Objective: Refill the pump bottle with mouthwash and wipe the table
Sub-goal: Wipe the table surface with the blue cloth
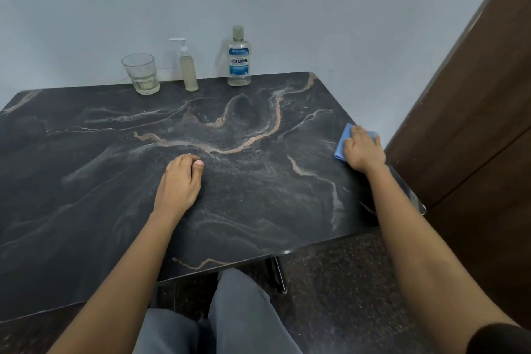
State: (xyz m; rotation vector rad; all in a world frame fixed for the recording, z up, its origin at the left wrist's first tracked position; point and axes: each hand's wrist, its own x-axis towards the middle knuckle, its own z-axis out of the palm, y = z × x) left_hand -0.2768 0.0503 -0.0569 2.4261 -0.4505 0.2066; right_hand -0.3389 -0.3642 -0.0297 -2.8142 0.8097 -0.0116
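Upright at far edge of dark marbled surface: slim pump bottle, pale liquid inside; to its right, capped clear mouthwash bottle, blue label. Blue cloth flat near right edge.

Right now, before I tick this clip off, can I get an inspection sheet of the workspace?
Surface: dark marbled table, no spill visible.
Job's things: pump bottle, pump fitted, and capped mouthwash bottle upright at the far edge; blue cloth near the right edge.
Clutter: glass beside the pump bottle.
Hands: left hand rests on the table, holding nothing; right hand presses on the blue cloth.
Cables: nothing seen.
Surroundings: pale wall, brown wooden panel at right.
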